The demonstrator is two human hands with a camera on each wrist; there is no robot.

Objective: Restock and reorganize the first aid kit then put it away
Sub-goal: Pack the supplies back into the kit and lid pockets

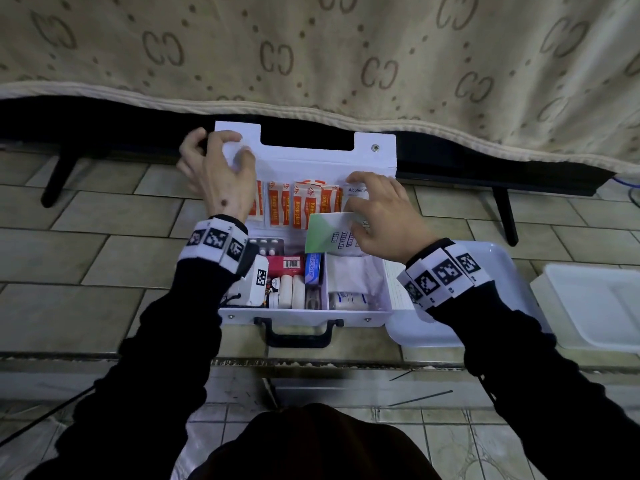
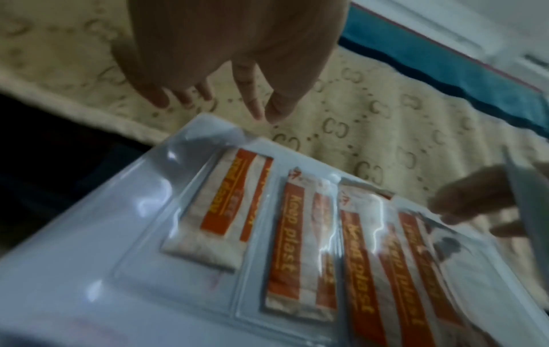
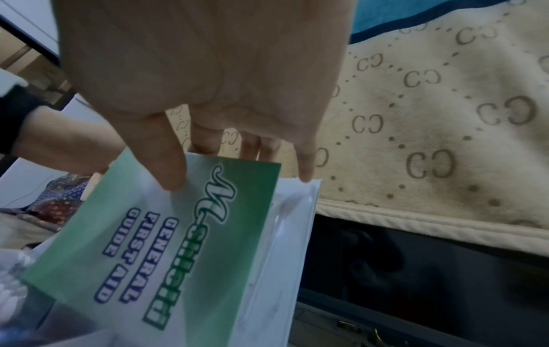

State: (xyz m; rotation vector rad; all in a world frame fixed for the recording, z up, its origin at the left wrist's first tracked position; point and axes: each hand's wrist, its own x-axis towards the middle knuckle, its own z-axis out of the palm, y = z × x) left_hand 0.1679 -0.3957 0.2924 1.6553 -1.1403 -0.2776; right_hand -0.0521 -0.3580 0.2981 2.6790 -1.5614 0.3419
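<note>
The white first aid kit lies open on the tiled floor, its lid propped up against the bed. Clear pockets in the lid hold orange plaster packets and an alcohol pad packet. My left hand is at the lid's top left corner with its fingers loosely extended and nothing in them. My right hand pinches a green and white first aid guide booklet, thumb on its front, at the lid's right pocket.
The kit's base holds a pill blister, a red box, a blue plaster box, bandage rolls and white gauze. A white tray and a white container lie to the right. Bed legs flank the kit.
</note>
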